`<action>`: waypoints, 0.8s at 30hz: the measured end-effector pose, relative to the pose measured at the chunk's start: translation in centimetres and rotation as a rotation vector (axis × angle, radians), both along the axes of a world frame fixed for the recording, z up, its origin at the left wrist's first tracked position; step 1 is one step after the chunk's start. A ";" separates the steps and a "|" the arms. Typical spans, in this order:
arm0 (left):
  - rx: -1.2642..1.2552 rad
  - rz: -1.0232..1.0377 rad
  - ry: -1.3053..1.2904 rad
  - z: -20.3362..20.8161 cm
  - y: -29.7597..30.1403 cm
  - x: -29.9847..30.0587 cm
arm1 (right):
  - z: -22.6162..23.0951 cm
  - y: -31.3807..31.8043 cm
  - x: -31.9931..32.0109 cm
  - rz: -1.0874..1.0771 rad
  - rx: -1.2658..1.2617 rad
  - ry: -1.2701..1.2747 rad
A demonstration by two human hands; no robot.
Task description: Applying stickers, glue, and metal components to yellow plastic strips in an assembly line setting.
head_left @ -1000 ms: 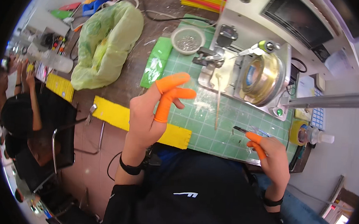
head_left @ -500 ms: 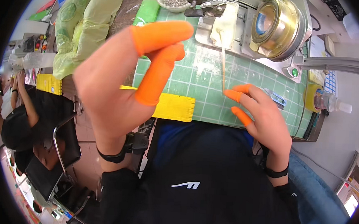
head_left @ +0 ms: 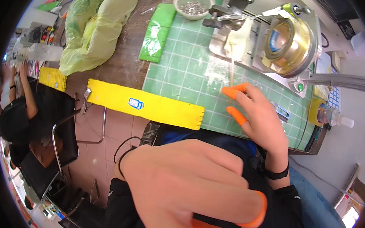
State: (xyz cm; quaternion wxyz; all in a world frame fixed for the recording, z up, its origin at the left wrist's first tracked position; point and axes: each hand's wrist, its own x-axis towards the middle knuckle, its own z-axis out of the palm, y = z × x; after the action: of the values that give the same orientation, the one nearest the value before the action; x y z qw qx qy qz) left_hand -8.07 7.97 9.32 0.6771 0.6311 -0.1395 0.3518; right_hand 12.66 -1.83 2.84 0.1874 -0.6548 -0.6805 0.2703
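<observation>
Thin stick (head_left: 232,71): lying with its far end on a pale pad (head_left: 238,36) atop a metal tray (head_left: 215,44), running down over the green mat (head_left: 181,72) and ending right by the right hand (head_left: 264,117). Holding the right hand low over the mat, back upward, with orange-covered fingers (head_left: 229,92) standing just beside the stick's near end; not being able to tell whether they are touching it. Leaving a narrow gap between thumb and nearest fingertip. Holding the left hand (head_left: 186,181) close to the camera, before a black shirt (head_left: 284,218), bending its fingers over an orange-covered thumb cut off by the lower edge; not being able to tell whether they are pinching anything.

Seeing a yellow strip (head_left: 170,109) lying along the near edge of the table (head_left: 142,23), overlapping the mat at its right end. Seeing a green packet (head_left: 156,37) lying by the mat's left edge, near a white bowl (head_left: 176,5) holding small metal pieces (head_left: 193,7). Finding a gold reel (head_left: 293,45) standing right of the pad, a blue tool (head_left: 281,111) lying just right of the right hand, and a yellow-green bag (head_left: 99,38) spreading at left.
</observation>
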 end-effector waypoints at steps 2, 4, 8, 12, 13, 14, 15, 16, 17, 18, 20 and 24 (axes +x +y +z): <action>-0.060 -0.266 0.061 0.2 0.7 -0.1 | -0.1 -0.3 0.3 -0.017 -0.002 -0.022; -0.081 -0.182 0.143 1.4 0.4 -0.7 | 0.1 -0.5 0.2 -0.020 0.004 -0.030; -0.110 -0.039 0.293 3.4 0.2 -1.0 | 0.0 -0.4 0.0 -0.020 -0.010 -0.025; -0.135 0.090 0.420 4.5 -0.2 -0.6 | -0.5 0.0 -0.1 0.009 0.024 0.005; -0.136 0.120 0.449 4.8 -0.1 -0.4 | -0.6 0.1 0.0 0.006 0.032 0.005; -0.134 0.151 0.476 5.0 0.0 -0.3 | -0.8 0.1 0.0 0.019 0.034 0.014; -0.132 0.185 0.502 5.2 0.1 -0.1 | -0.9 0.1 0.1 0.032 0.038 0.022; -0.123 0.206 0.514 5.5 0.5 0.3 | -0.4 -0.2 0.6 0.019 0.053 0.006; -0.104 0.213 0.503 5.7 1.3 0.6 | 0.1 -0.5 0.6 0.019 0.073 0.076; -0.027 0.318 0.463 5.3 3.2 1.1 | 0.6 -0.4 0.8 0.020 0.094 0.143; 0.112 0.546 0.401 2.1 8.3 2.3 | -1.4 0.6 0.9 0.095 0.090 -0.023; 0.898 0.993 0.883 -3.8 18.8 3.9 | -0.6 0.7 0.5 0.129 0.120 -0.007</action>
State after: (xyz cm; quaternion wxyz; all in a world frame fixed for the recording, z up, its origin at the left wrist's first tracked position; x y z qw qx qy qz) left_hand -4.16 26.75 5.52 0.1152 0.9126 0.3101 0.2403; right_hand 13.12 -1.09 2.25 0.2064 -0.5980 -0.7369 0.2382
